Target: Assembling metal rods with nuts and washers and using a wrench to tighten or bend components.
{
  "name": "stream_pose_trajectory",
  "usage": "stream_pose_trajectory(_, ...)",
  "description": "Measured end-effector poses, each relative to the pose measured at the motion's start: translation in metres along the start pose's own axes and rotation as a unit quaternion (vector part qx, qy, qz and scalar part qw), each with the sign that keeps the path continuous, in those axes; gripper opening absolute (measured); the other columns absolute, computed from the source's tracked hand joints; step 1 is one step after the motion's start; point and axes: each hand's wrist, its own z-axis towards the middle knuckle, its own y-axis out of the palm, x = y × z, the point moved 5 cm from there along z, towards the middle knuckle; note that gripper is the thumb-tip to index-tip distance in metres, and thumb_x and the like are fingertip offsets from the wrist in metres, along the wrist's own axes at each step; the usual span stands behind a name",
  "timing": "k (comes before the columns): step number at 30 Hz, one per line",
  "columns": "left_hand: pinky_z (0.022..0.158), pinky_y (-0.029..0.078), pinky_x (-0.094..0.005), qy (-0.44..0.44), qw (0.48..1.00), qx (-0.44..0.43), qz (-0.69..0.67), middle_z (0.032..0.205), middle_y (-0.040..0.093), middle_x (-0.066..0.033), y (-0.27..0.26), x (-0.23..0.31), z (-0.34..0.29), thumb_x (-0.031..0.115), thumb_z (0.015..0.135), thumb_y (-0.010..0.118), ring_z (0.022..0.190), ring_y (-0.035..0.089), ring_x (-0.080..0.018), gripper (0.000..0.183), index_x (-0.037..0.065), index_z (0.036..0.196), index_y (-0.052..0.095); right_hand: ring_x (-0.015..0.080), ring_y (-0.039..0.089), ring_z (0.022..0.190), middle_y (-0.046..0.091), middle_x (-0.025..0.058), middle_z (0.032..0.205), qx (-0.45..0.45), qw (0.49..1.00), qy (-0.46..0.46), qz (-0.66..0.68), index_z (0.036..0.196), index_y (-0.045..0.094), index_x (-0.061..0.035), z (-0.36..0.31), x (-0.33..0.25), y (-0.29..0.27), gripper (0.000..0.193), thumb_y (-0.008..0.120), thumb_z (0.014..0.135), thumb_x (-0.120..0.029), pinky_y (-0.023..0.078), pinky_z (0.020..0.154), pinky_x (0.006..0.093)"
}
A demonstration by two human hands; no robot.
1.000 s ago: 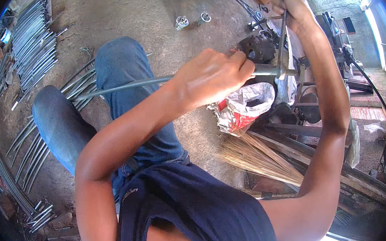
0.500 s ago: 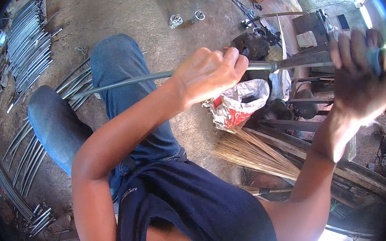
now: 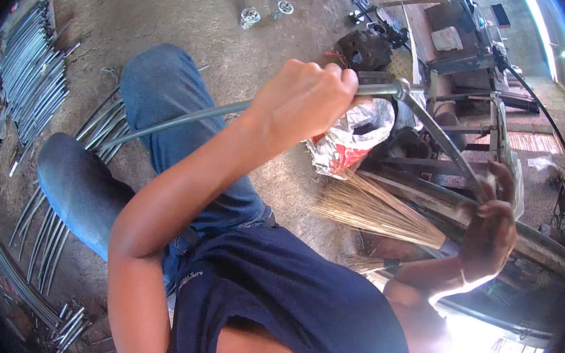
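Observation:
My left hand point(image 3: 306, 94) is closed round a long grey metal rod point(image 3: 180, 120), which slants from over my knees up to the right. At the rod's right end sits the rounded head of a wrench point(image 3: 443, 140), its flat steel handle angled down to the right. The fingers of my right hand point(image 3: 490, 225) are curled about the handle's lower end; how firmly they grip is partly hidden. Just below my left hand, a crumpled white and red bag point(image 3: 344, 158) stands open.
A straw broom point(image 3: 387, 212) lies right of my legs, beside long dark bars and a metal frame point(image 3: 444, 167). Rows of cut rods point(image 3: 32, 77) cover the left floor. Bent rods point(image 3: 49, 237) and short pieces point(image 3: 71, 329) lie nearer. Two small clear containers point(image 3: 250, 17) stand ahead.
My right hand has swung down and toward me with the wrench handle, which pointed right and now slants downward. My left hand stays on the rod, nearly in place.

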Motion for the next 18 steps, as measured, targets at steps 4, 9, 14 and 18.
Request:
stream_pose_trajectory(4,0.053,0.054,-0.0387,-0.027,0.998,-0.031,-0.039,0.072,0.065,-0.0133,-0.002,-0.001,0.002,0.041,0.095,0.058,0.063,0.068,-0.03,0.039,0.004,0.082,0.057,0.0097,0.052,0.055,0.06,0.0183,0.104,-0.026,0.972,0.229,0.05,0.114,0.06,0.0049,-0.012,-0.01,0.015,0.038,0.044,0.081,-0.006,0.037,0.044,0.0212)
stream_pose_trajectory(9,0.057,0.055,-0.0395,-0.028,0.999,-0.021,0.003,0.076,0.066,-0.0137,0.0,-0.007,-0.002,0.038,0.094,0.059,0.065,0.068,-0.0318,0.035,0.005,0.086,0.056,0.0064,0.037,0.052,0.053,0.0,0.064,-0.208,0.877,0.412,0.132,0.113,0.063,0.0035,-0.016,0.047,0.046,0.03,0.049,0.089,-0.009,0.027,0.047,0.0231)
stream_pose_trajectory(14,0.054,0.056,-0.0385,-0.013,1.0,-0.019,0.015,0.076,0.066,-0.0133,0.002,-0.004,0.002,0.034,0.094,0.059,0.065,0.069,-0.0304,0.03,0.006,0.089,0.055,0.0072,0.034,0.05,0.042,-0.0047,0.054,-0.313,0.843,0.431,-0.066,0.069,0.065,-0.0044,-0.037,0.129,0.081,0.054,0.053,0.099,-0.047,0.027,0.048,0.0264)
stream_pose_trajectory(18,0.051,0.056,-0.0359,-0.006,0.999,-0.047,0.023,0.075,0.063,-0.0113,0.002,-0.002,0.002,0.028,0.094,0.06,0.062,0.069,-0.027,0.024,0.005,0.092,0.053,0.0084,0.033,0.052,0.038,-0.0047,0.054,-0.276,0.869,0.391,-0.125,0.058,0.047,-0.0076,-0.031,0.21,0.129,0.058,0.049,0.101,-0.047,0.028,0.05,0.0298)
